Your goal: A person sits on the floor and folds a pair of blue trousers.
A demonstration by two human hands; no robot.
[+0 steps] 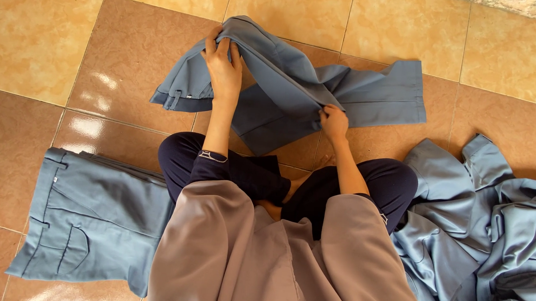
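Fingers of my left hand (223,67) clutch the waist end of the blue trousers (295,85) far out on the floor (38,32), while my right hand (333,122) pinches the middle crease, keeping the legs aligned; folded trousers (90,218) lie left, crumpled pile (487,226) right.

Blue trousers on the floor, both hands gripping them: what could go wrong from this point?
1. The blue trousers are bunched and twisted between the left hand and right hand, so creases may get folded in.
2. One trouser leg lies loose to the side and may end up misaligned.
3. The heap of blue garments lies close to the person's knee and could get dragged or mixed in.
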